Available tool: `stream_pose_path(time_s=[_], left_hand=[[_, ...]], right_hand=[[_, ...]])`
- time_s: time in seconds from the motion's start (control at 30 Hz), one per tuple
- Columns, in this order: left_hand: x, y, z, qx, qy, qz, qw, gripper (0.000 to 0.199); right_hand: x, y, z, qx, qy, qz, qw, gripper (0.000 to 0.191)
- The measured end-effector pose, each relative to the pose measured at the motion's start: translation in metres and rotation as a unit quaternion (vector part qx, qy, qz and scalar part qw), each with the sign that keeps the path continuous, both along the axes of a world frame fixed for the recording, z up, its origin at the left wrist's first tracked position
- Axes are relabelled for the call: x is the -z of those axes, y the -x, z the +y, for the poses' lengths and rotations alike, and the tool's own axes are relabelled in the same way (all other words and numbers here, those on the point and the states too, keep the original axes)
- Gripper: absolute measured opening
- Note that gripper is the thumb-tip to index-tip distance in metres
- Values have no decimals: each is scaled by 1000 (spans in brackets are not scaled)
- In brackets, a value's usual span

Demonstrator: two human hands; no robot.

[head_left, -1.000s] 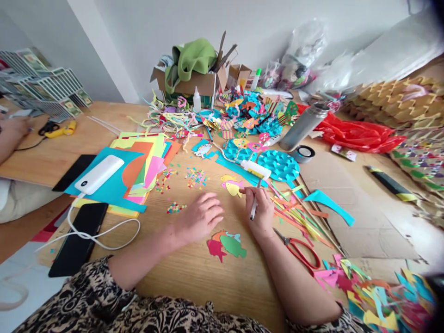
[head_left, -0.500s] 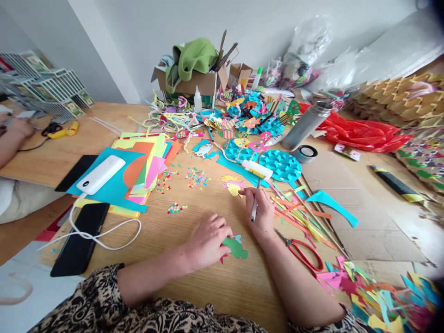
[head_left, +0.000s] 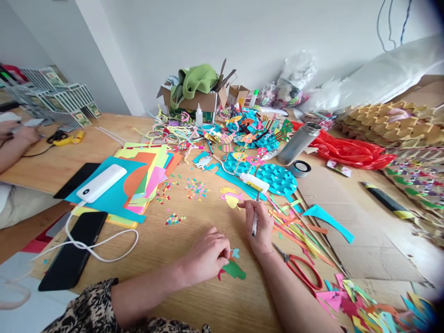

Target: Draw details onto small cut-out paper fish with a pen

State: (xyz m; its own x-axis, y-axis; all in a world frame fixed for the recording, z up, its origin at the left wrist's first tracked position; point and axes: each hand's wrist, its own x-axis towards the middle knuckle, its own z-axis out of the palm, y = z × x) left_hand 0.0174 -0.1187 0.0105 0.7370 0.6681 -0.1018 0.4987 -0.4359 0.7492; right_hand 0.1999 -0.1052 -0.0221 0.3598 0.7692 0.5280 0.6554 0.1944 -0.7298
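Observation:
My right hand [head_left: 259,226] is closed around a grey-white marker pen [head_left: 255,221], held upright with its lower end below the fingers. Its index finger stretches out to the edge of a yellow paper fish [head_left: 231,200], which lies against other fish cutouts on the table. My left hand [head_left: 208,254], fingers curled and thumb tucked in, pinches at a small pile of paper fish. From under it show a green paper fish [head_left: 235,269], a light blue tail [head_left: 236,253] and a bit of red; the fingertips partly hide the pile.
Red-handled scissors [head_left: 301,273] lie beside my right forearm, near paper strips [head_left: 305,236] and scraps. Confetti piles [head_left: 197,188] are ahead. Coloured paper [head_left: 135,175], a power bank [head_left: 102,183] and a phone [head_left: 74,254] lie left. A glue bottle [head_left: 255,182] and flask [head_left: 298,143] stand beyond. Another person's hand [head_left: 29,135] is far left.
The camera view has tilted up slightly. My left hand has shifted a little on the paper fish, and the green one has turned and slid lower. My right hand keeps its pose with the pen.

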Motion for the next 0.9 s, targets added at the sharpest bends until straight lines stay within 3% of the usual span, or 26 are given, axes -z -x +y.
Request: stream_pose_path(time_s=[0.17, 0.3, 0.43, 0.63, 0.9], left_hand=[[-7, 2, 5, -15, 89, -17, 996, 18], [-11, 4, 20, -41, 132, -40, 990, 13], [-9, 5, 41, -101, 134, -78, 983, 9], [5, 8, 59, -143, 133, -124, 973, 9], [19, 13, 68, -181, 106, -144, 967, 10]], right_hand=[[3, -1, -1, 40, -16, 79, 996, 19], [4, -3, 1, 25, 5, 33, 999, 20], [3, -2, 5, -24, 27, -19, 999, 18], [3, 0, 7, -83, 48, -69, 993, 15], [5, -1, 5, -83, 46, -83, 992, 18]])
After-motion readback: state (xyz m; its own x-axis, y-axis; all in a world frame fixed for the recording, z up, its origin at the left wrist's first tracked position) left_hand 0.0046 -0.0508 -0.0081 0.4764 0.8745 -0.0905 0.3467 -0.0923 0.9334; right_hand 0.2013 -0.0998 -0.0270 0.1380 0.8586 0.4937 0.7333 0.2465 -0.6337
